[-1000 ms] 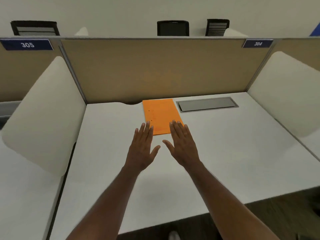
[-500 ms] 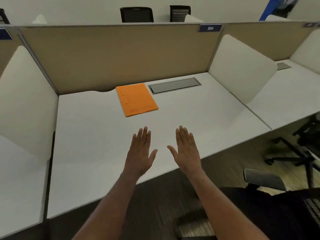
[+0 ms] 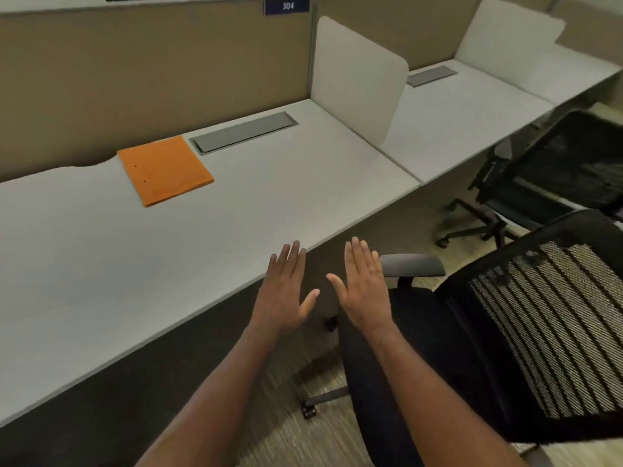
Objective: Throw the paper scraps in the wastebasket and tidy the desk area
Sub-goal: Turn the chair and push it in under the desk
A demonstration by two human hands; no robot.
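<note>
An orange envelope [image 3: 165, 170] lies flat on the white desk [image 3: 101, 251], near the back partition. My left hand [image 3: 285, 291] hovers over the desk's front edge, palm down, fingers spread, holding nothing. My right hand [image 3: 365, 288] is beside it, just off the desk edge, above a black office chair [image 3: 505, 332], also flat and empty. Both hands are well in front of the envelope and to its right. No paper scraps and no wastebasket are in view.
A grey cable hatch [image 3: 244, 132] is set into the desk behind the envelope. A white divider panel [image 3: 357, 79] separates the neighbouring desk [image 3: 472, 102]. A second black chair [image 3: 556, 176] stands at the right. A tan partition [image 3: 151, 69] runs along the back.
The view has swung right and back from the desk. My hands have drawn away from the envelope to the desk's front edge. The black chair has come into view.
</note>
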